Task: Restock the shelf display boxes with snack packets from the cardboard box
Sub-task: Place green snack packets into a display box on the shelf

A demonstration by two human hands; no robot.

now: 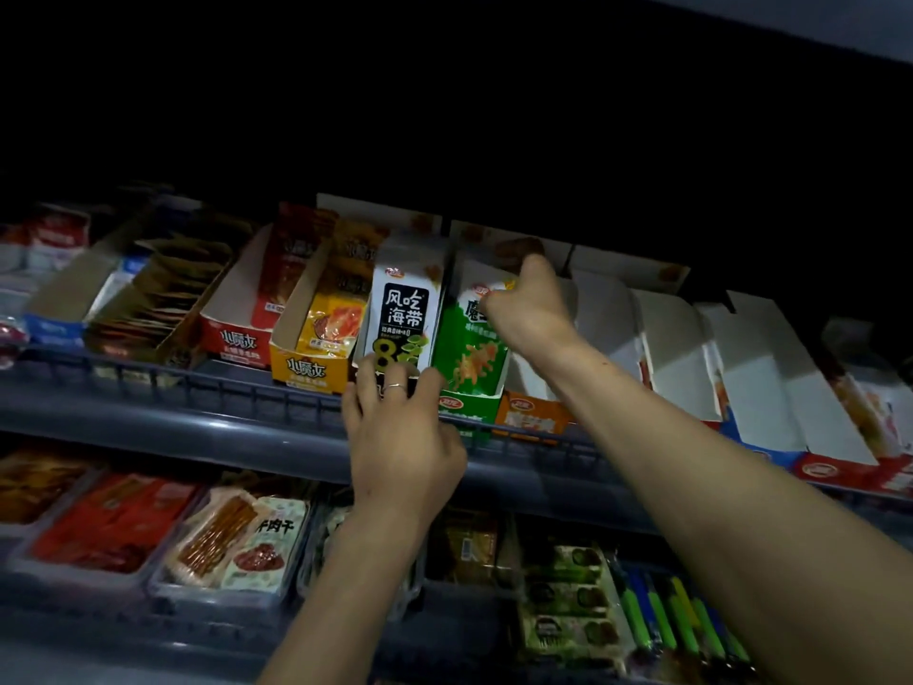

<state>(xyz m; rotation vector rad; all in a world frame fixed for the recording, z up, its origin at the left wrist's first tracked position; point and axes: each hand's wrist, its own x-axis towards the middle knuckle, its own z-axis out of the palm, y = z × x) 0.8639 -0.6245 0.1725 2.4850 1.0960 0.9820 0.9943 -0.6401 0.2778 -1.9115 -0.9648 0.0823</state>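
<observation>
On the upper shelf (197,412), the left hand (402,437) grips the near end of the white seaweed display box (402,313), while the right hand (528,304) pinches the top of a packet in the green display box (469,358) just to its right.

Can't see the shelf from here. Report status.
Left hand fingers on white seaweed packet. Right hand pinching top of green packet in green display box. Nothing in the way.
</observation>
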